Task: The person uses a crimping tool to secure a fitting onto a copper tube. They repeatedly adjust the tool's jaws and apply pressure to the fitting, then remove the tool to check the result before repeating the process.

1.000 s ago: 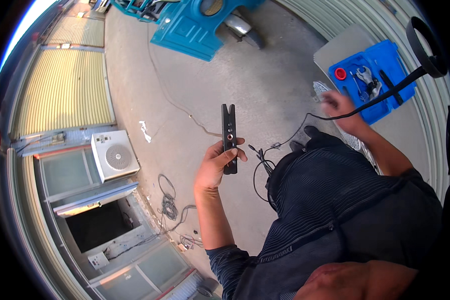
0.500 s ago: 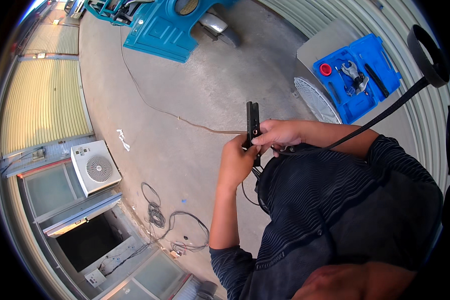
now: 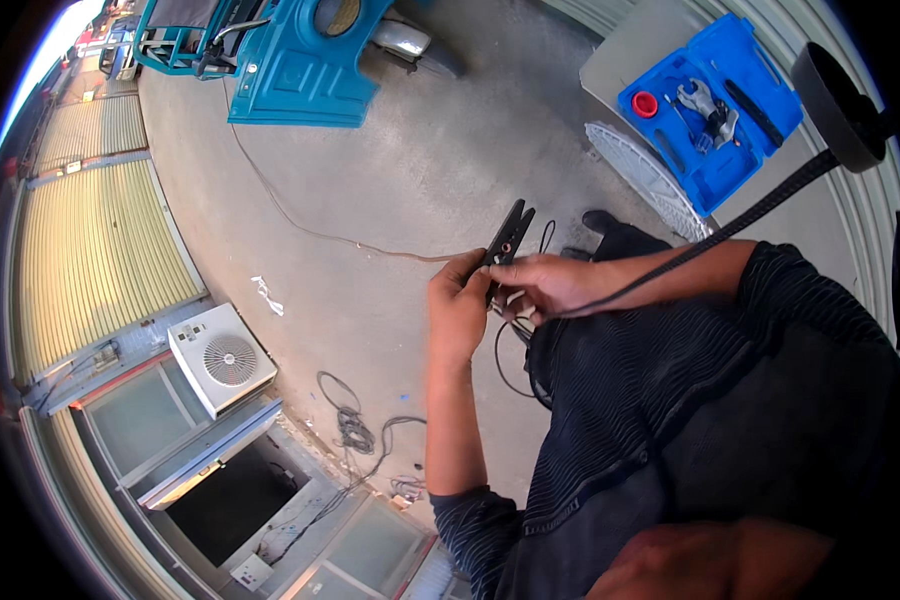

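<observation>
My left hand is closed around a black two-armed clamp in front of my body. The clamp's arms stand apart at the top, with a copper-coloured spot between them. My right hand grips it from the other side, thumb against its lower part, fingers curled underneath. A thin brown cable runs from beside my left fingers across the floor. Below the hands hangs a black cable in a loop, and a small dark loop rises past the right hand. The clamp's lower end is partly hidden by my fingers.
A blue tool case lies open at the upper right, beside a grey-white grille. Teal vehicle bodywork stands at the far left. Coiled cables lie near the wall, below an outdoor air-conditioner unit.
The clamp has tilted to the right, and its upper arms show a wider gap. The view has shifted, and a dark trouser leg and shoe now show beyond my right hand.
</observation>
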Tool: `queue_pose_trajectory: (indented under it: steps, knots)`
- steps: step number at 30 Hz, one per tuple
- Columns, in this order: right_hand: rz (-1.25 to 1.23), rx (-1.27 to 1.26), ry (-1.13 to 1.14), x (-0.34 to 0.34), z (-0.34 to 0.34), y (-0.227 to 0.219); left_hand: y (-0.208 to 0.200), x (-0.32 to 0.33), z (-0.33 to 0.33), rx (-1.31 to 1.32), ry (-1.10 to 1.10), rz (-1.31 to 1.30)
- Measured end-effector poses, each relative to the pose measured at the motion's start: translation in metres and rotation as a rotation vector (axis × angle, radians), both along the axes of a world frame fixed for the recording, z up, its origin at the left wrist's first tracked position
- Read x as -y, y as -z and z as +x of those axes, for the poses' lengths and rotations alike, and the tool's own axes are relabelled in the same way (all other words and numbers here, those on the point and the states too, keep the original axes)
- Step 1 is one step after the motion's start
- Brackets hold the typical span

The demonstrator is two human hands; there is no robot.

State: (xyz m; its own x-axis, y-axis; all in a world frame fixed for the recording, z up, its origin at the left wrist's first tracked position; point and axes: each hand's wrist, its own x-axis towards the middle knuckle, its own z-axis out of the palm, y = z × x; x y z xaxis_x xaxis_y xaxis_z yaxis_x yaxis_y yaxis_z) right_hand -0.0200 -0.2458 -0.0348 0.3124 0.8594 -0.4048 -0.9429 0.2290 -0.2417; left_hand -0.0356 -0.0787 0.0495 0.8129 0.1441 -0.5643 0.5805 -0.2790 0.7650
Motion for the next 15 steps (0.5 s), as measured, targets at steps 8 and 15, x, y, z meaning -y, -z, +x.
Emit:
queue_pose_trajectory:
  steps: [8,15]
  knots:
    - [-0.039,0.282,-0.105,0.01,0.017,-0.01,-0.031,0.008,-0.01,0.011,0.068,-0.09]
    - [-0.007,0.586,-0.276,0.016,0.031,-0.034,-0.075,0.0,-0.007,-0.086,0.27,0.057]
